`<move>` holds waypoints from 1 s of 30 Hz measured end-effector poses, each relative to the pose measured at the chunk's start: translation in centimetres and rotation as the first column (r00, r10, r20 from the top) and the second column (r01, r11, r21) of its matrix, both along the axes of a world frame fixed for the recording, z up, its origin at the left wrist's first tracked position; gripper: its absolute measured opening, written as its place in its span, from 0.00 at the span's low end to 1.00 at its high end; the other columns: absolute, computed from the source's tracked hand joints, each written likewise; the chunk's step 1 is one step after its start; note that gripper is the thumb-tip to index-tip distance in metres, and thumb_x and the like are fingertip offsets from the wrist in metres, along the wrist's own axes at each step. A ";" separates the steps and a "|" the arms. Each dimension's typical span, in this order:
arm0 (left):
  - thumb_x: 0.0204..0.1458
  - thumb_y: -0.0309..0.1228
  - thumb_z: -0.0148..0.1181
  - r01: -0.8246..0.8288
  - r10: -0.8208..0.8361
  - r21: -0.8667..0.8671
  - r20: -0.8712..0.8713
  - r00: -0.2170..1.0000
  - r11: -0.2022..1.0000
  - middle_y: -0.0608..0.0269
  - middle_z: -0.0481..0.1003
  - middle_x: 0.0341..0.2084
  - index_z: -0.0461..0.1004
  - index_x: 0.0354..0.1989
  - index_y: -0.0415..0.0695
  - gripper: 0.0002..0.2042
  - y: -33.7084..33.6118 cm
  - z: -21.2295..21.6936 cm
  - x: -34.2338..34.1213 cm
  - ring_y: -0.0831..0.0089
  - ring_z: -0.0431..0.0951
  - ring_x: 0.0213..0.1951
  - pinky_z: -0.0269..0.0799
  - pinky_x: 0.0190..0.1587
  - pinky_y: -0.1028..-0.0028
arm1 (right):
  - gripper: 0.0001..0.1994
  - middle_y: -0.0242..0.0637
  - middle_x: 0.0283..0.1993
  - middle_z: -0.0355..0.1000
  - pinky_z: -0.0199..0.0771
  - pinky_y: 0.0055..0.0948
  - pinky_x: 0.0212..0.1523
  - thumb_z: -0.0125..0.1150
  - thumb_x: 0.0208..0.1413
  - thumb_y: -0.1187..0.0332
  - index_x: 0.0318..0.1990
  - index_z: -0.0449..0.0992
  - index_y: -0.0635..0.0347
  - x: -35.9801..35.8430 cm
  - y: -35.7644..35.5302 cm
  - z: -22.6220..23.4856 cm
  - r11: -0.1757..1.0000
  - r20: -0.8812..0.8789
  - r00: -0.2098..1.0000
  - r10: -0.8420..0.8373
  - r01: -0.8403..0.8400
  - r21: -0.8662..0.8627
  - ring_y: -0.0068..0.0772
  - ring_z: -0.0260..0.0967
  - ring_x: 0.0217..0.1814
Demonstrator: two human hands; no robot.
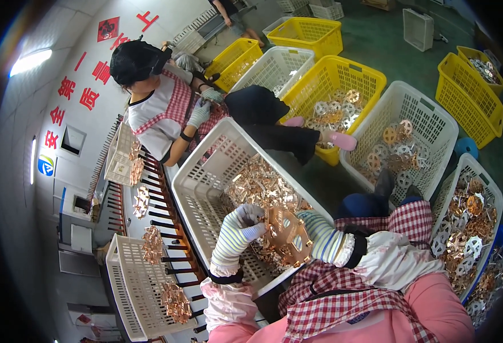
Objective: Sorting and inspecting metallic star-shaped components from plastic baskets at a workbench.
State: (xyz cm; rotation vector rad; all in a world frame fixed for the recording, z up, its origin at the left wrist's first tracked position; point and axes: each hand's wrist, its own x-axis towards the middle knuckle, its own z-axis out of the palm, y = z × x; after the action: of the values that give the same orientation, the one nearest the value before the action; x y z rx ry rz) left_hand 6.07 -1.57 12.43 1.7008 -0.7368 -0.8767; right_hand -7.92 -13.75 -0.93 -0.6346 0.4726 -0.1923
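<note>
Over a white plastic crate (197,188), I hold a shiny copper-coloured metal plate (283,231) with cut-outs along its edge. My left hand (240,231), in a striped knit glove, pinches the plate's left side with thumb and fingers closed. From the right, my right hand (319,231), gloved alike, grips the same plate's right side; its fingertips are mostly hidden behind the metal. Many small copper-coloured metal pieces (257,180) lie heaped in the crate beneath my hands.
A co-worker (160,108) sits ahead on the left, handling something small. To my left runs a rack of dark pegs (166,228) with white baskets (127,286). Yellow crates (371,77) and a white crate (434,123) of metal parts stand ahead; another crate (471,171) is at my right.
</note>
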 end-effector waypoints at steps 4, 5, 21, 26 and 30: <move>0.45 0.22 0.60 0.048 -0.049 0.012 0.098 0.994 0.999 0.71 0.70 0.25 0.72 0.39 0.40 0.12 0.9 -0.8 0.6 0.83 0.70 0.28 0.67 0.32 0.81 | 0.13 0.45 0.24 0.70 0.69 0.40 0.32 0.62 0.37 0.67 0.33 0.73 0.62 -0.2 -0.8 2.5 0.264 0.154 0.969 0.191 0.101 -0.959 0.50 0.69 0.30; 0.46 0.22 0.58 0.100 -0.105 0.033 0.263 0.959 0.994 0.70 0.71 0.26 0.72 0.40 0.39 0.12 1.4 -1.0 0.6 0.81 0.71 0.30 0.69 0.34 0.79 | 0.13 0.45 0.24 0.71 0.69 0.40 0.32 0.62 0.37 0.68 0.33 0.73 0.62 -0.3 -0.9 3.6 0.217 0.089 0.953 0.290 0.025 -0.976 0.51 0.69 0.29; 0.54 0.27 0.54 0.040 -0.050 0.043 0.262 0.964 0.998 0.69 0.72 0.27 0.68 0.48 0.37 0.14 0.0 0.4 -1.5 0.84 0.68 0.29 0.66 0.33 0.82 | 0.09 0.45 0.36 0.73 0.69 0.27 0.46 0.55 0.46 0.76 0.38 0.74 0.61 0.5 0.9 1.8 0.985 0.001 1.000 0.016 -0.015 0.173 0.34 0.71 0.39; 0.55 0.35 0.54 -0.058 0.067 0.095 -0.088 0.994 0.994 0.76 0.69 0.23 0.70 0.46 0.40 0.14 -0.2 1.1 -1.6 0.90 0.63 0.21 0.58 0.25 0.88 | 0.05 0.33 0.34 0.72 0.69 0.23 0.39 0.50 0.55 0.72 0.35 0.74 0.59 0.6 1.5 2.9 0.952 0.222 0.972 -0.080 0.009 0.305 0.22 0.69 0.36; 0.56 0.36 0.52 -0.128 0.146 0.141 -0.133 0.980 0.982 0.77 0.68 0.23 0.71 0.45 0.41 0.13 -0.6 0.8 -2.1 0.90 0.61 0.20 0.56 0.22 0.89 | 0.04 0.30 0.28 0.70 0.67 0.22 0.31 0.50 0.54 0.73 0.31 0.72 0.57 1.0 1.6 2.8 0.994 0.246 0.967 -0.070 0.046 0.101 0.21 0.68 0.31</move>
State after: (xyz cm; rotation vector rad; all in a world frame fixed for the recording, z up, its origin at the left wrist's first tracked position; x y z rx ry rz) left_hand 4.00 -2.13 13.25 1.7613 -0.4681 -0.9560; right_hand -6.92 -12.10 1.83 -0.4962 0.2554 -0.2996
